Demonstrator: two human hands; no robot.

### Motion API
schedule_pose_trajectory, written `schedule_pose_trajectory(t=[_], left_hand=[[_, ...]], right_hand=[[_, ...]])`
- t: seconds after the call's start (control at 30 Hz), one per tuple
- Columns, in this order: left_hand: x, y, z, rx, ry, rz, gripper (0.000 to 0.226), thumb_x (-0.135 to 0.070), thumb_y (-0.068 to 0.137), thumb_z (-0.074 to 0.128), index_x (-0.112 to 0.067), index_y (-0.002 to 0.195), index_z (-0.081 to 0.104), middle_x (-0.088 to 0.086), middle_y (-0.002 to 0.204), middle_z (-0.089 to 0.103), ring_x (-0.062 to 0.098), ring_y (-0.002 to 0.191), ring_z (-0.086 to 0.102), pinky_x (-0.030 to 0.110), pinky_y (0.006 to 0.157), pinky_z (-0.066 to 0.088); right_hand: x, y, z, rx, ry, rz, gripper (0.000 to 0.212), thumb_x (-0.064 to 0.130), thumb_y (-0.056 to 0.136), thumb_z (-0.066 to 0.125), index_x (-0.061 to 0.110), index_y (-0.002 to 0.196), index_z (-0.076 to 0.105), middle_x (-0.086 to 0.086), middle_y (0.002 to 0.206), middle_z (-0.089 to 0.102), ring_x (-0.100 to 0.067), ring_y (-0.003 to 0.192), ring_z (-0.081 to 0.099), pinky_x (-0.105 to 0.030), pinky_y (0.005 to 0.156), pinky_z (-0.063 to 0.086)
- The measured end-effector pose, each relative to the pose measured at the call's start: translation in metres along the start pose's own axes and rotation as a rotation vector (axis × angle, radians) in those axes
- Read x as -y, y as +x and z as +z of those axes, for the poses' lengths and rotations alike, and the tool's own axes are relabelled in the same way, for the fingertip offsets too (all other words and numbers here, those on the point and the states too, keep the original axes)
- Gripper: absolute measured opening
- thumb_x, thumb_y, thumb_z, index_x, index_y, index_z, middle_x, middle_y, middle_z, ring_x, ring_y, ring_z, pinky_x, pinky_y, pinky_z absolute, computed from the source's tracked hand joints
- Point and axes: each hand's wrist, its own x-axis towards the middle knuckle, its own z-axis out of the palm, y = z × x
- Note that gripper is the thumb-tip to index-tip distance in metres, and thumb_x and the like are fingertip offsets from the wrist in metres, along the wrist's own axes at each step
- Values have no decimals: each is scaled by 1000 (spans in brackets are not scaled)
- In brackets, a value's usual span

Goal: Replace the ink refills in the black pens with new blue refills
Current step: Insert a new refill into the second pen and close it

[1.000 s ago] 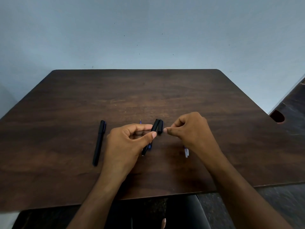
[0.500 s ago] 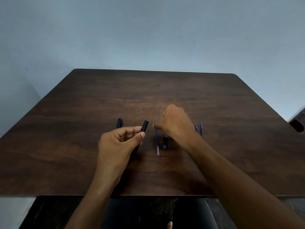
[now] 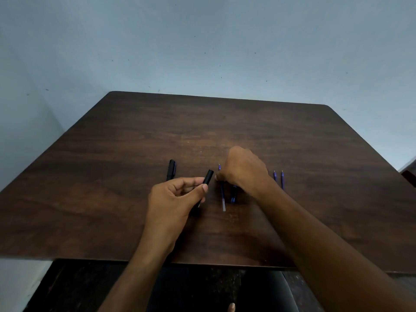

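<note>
My left hand [image 3: 175, 199] grips a black pen barrel [image 3: 208, 176], tilted with its open end up and to the right. My right hand [image 3: 245, 170] reaches down to the table, its fingertips pinched on the upper part of a blue refill [image 3: 222, 194] that lies on the wood. Just right of that refill, a short blue-and-black pen part [image 3: 233, 195] lies partly under my right wrist. A second black pen [image 3: 171, 170] lies capped to the left, behind my left hand. Two more blue refills [image 3: 275, 176] [image 3: 282, 180] lie side by side right of my right hand.
Everything rests on a dark brown wooden table [image 3: 112, 176] set against a pale blue wall. The table's near edge is close to my body, with a dark seat below it. Another dark piece of furniture [image 3: 409, 174] shows at the far right edge.
My hands have come apart: the left keeps the black barrel, and the right has dropped to the refill on the table. The view has swung left, bringing the two refills on the right into sight.
</note>
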Motion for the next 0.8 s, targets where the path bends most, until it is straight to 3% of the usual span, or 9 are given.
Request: schedule_pose_trajectory(t=[0.1, 0.27, 0.33, 0.43, 0.53, 0.67, 0.8], left_hand=[[2, 1, -2, 13, 24, 5, 13, -14, 84, 79, -23, 93, 79, 5, 75, 79, 9, 65, 70, 17, 64, 58], [2, -1, -1, 24, 14, 19, 12, -15, 86, 78, -27, 88, 81, 5, 81, 80, 9, 68, 69, 19, 64, 58], [3, -3, -1, 30, 8, 27, 14, -17, 86, 77, -30, 86, 82, 4, 80, 79, 8, 67, 69, 18, 63, 57], [6, -7, -1, 25, -12, 32, 12, -22, 83, 79, -30, 91, 81, 3, 80, 79, 8, 69, 71, 18, 64, 55], [7, -11, -2, 62, -42, 32, 20, -35, 74, 78, -34, 94, 80, 0, 87, 80, 12, 79, 76, 19, 69, 58], [10, -12, 0, 74, -29, 27, 29, -36, 70, 74, -29, 97, 79, -3, 91, 81, 16, 87, 77, 31, 80, 60], [10, -11, 2, 102, -34, 46, 22, -24, 77, 74, -27, 99, 79, -2, 91, 81, 15, 87, 77, 25, 77, 60]], right_hand=[[2, 0, -1, 14, 26, 3, 30, 37, 79, 79, 18, 76, 56, -3, 76, 61, -19, 67, 59, -35, 61, 50], [3, 1, -1, 85, 88, -5, 26, 38, 80, 77, 17, 76, 61, -3, 80, 65, -18, 75, 65, -38, 77, 58], [1, 0, -4, 96, 175, -11, 26, 37, 80, 77, 16, 73, 63, -1, 73, 63, -15, 66, 61, -32, 64, 54], [-11, -6, -16, 121, 410, -31, 29, 34, 81, 75, 14, 64, 64, 1, 59, 57, -10, 51, 50, -26, 47, 39], [-29, -15, -26, 192, 876, -46, 23, 18, 85, 68, 9, 64, 64, -1, 54, 55, -9, 41, 43, -24, 40, 32], [-44, -25, -32, 96, 1221, -124, 21, 5, 90, 59, 4, 69, 61, -8, 55, 59, -14, 40, 49, -23, 37, 38], [-48, -29, -39, -51, 1345, -190, 21, 2, 89, 59, 3, 69, 65, -11, 56, 67, -19, 43, 56, -26, 40, 46]])
